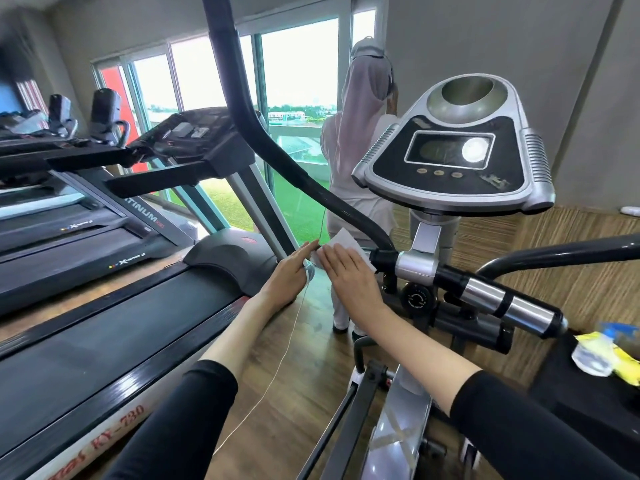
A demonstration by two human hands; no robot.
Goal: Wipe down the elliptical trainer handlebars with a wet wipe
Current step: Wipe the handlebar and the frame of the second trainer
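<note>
Presently our wet wipe [341,241] is spread in the air just left of the joint where the curved black left handlebar [242,109] of the elliptical meets the silver clamp [414,265]. Our right hand [349,277] lies flat on the wipe, fingers straight and together, thumb hidden beneath. Our left hand [289,273] reaches in beside it, fingers straight, tips touching the wipe's left edge. Above and to the right sits the console [453,154]. On the left runs a treadmill [114,327]. Farther off, by the window [298,64], another person [356,150] stands. At the near right lies a yellow packet [620,362].
</note>
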